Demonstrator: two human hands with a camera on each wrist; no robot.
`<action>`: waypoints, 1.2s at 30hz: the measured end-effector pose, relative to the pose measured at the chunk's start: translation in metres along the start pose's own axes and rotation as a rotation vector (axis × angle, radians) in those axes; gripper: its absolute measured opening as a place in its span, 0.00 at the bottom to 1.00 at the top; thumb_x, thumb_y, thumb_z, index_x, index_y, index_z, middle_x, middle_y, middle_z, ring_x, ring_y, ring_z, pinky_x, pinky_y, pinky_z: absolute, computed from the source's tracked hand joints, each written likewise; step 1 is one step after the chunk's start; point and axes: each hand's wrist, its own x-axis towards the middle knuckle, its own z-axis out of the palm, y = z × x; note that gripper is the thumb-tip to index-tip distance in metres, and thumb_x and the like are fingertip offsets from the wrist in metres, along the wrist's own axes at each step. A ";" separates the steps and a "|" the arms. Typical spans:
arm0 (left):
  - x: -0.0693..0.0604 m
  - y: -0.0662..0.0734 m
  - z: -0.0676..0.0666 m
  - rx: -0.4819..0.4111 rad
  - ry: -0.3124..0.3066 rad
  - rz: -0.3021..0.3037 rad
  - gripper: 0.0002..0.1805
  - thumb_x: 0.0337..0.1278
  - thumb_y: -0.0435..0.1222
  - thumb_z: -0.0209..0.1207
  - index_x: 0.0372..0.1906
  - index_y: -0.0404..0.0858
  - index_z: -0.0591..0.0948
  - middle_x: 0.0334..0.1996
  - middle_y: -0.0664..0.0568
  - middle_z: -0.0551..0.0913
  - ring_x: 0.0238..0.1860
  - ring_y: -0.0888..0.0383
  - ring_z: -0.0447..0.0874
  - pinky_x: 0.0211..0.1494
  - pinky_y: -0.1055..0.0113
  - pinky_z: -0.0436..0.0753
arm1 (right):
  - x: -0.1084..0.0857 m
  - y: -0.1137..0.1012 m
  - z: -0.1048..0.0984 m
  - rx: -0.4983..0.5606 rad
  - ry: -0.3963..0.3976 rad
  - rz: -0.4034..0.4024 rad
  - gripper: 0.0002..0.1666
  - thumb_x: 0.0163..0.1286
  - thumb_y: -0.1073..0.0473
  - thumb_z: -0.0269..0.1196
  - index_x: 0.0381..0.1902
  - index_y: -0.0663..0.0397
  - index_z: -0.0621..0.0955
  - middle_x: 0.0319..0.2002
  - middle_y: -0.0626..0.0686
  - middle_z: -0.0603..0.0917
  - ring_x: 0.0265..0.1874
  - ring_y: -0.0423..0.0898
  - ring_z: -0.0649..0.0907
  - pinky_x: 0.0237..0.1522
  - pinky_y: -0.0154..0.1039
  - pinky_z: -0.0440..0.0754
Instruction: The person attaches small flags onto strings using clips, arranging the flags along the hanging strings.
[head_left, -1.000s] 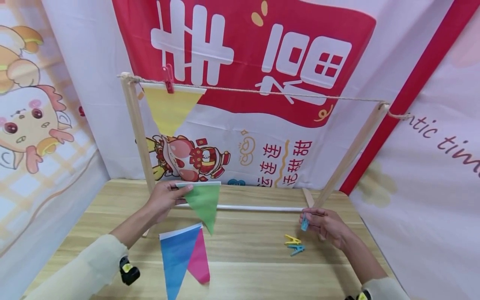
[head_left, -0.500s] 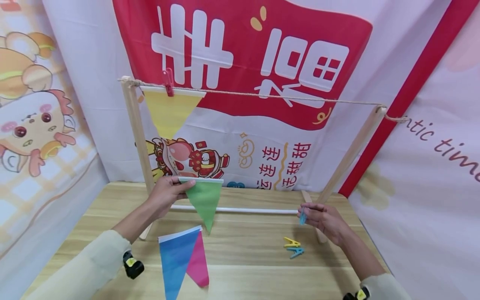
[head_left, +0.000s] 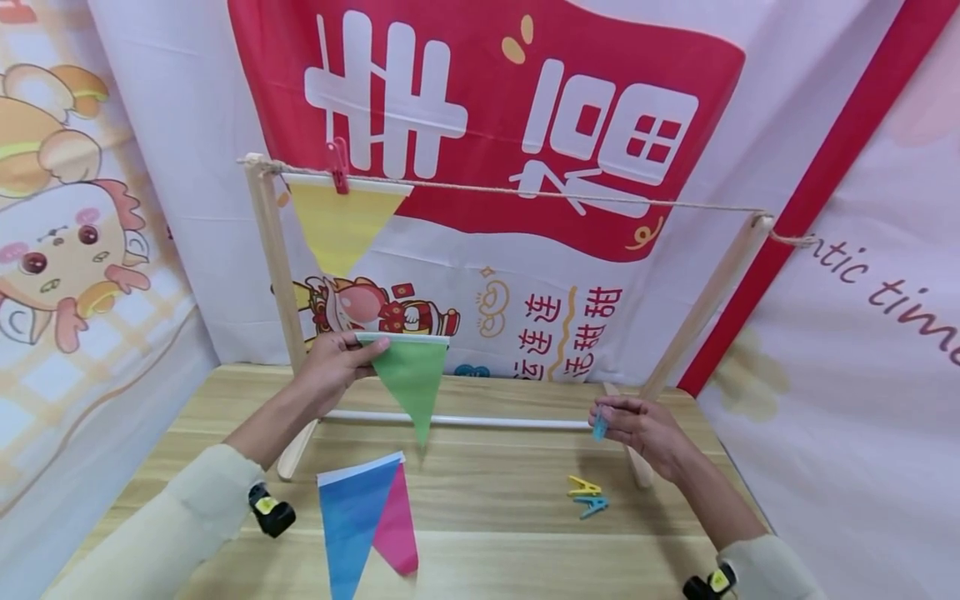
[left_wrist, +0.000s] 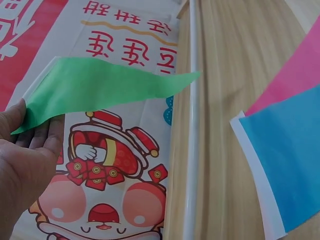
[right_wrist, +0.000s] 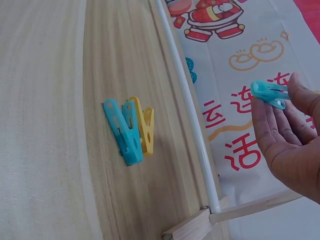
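My left hand (head_left: 330, 367) pinches the top left corner of a green triangular pennant (head_left: 412, 371), which hangs above the table in front of the white rod. In the left wrist view the green pennant (left_wrist: 95, 87) spreads out from between thumb and fingers. My right hand (head_left: 645, 433) holds a blue clothespin (head_left: 600, 423) near the right post. The right wrist view has that clothespin (right_wrist: 270, 92) between thumb and fingertips. A yellow pennant (head_left: 345, 225) hangs at the left of a twine line (head_left: 525, 189), held by a red clothespin (head_left: 339, 167).
A blue pennant (head_left: 356, 508) overlaps a pink pennant (head_left: 399, 525) on the wooden table (head_left: 510, 508). A yellow clothespin (head_left: 584, 486) and another blue clothespin (head_left: 591, 505) lie at the right. Wooden posts (head_left: 273, 258) and a white rod (head_left: 517, 423) form the frame.
My left hand has lifted the green pennant. My right hand has risen slightly and shifted a little left with the blue clothespin. The head view has tilted slightly.
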 end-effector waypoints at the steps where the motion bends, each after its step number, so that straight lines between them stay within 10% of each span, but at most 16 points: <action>1: 0.001 0.001 0.001 0.000 -0.002 0.000 0.20 0.82 0.40 0.68 0.65 0.29 0.87 0.46 0.62 0.94 0.48 0.64 0.95 0.60 0.65 0.94 | 0.000 -0.001 0.000 -0.001 0.001 0.002 0.14 0.88 0.63 0.63 0.64 0.59 0.85 0.51 0.45 0.96 0.53 0.40 0.94 0.61 0.37 0.93; 22: 0.003 0.030 0.023 0.042 -0.010 0.035 0.27 0.81 0.43 0.70 0.70 0.27 0.84 0.47 0.57 0.95 0.46 0.61 0.97 0.56 0.66 0.95 | 0.006 -0.039 0.008 -0.045 -0.056 -0.044 0.13 0.89 0.63 0.61 0.62 0.49 0.87 0.51 0.43 0.95 0.54 0.40 0.94 0.60 0.35 0.93; 36: 0.002 0.041 0.030 0.016 -0.023 0.096 0.27 0.82 0.41 0.68 0.70 0.24 0.83 0.43 0.61 0.95 0.46 0.64 0.96 0.56 0.69 0.94 | 0.011 -0.062 0.012 -0.064 -0.058 -0.069 0.17 0.88 0.62 0.62 0.69 0.61 0.84 0.53 0.45 0.95 0.55 0.41 0.94 0.61 0.36 0.93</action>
